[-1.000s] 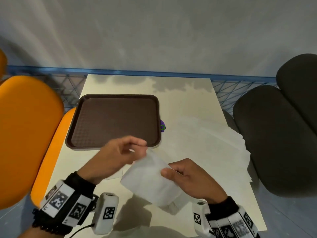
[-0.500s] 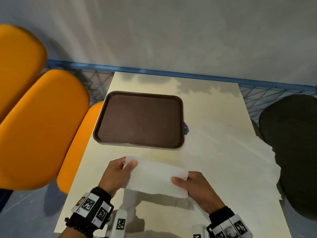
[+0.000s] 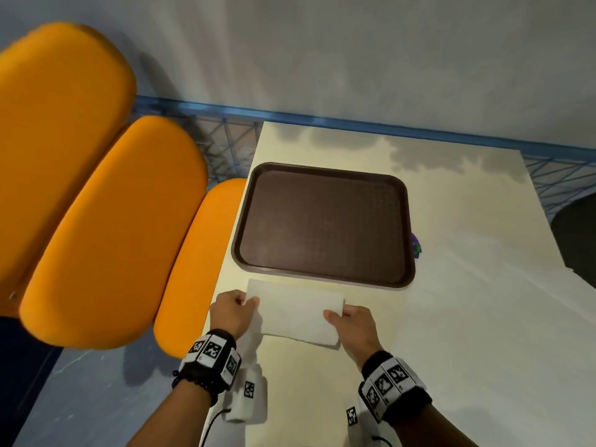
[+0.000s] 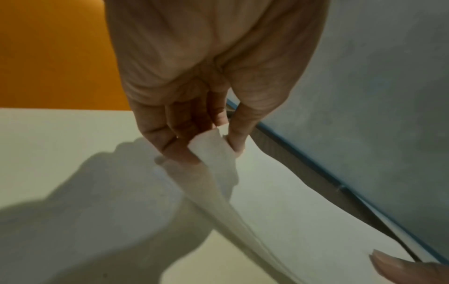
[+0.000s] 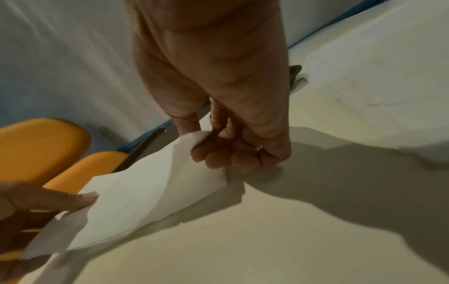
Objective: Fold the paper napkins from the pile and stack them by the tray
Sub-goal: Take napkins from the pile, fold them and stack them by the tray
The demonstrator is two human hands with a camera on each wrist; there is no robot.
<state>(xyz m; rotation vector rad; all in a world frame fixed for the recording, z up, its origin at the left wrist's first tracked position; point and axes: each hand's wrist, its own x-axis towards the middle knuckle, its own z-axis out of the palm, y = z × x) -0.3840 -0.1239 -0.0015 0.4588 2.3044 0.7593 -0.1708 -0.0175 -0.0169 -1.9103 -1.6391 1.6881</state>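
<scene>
A folded white paper napkin [image 3: 296, 312] hangs stretched between my two hands, just in front of the near rim of the brown tray [image 3: 325, 280]. My left hand [image 3: 240, 309] pinches its left end [image 4: 213, 151] between thumb and fingers. My right hand [image 3: 342, 317] pinches the right end [image 5: 192, 142] the same way. In the right wrist view the napkin [image 5: 145, 196] sags slightly above the cream table [image 5: 243, 240]. The pile of unfolded napkins [image 3: 503, 298] lies spread over the right side of the table.
Orange seat cushions [image 3: 106, 227] stand to the left of the table edge. A dark chair [image 3: 577, 237] sits at the far right. A small purple object [image 3: 416, 246] peeks out by the tray's right rim. A blue rail [image 3: 354, 124] runs along the wall behind.
Both hands have carried the napkin forward and left to the tray's near rim, and it now lies stretched flat between them. The head view has swung left.
</scene>
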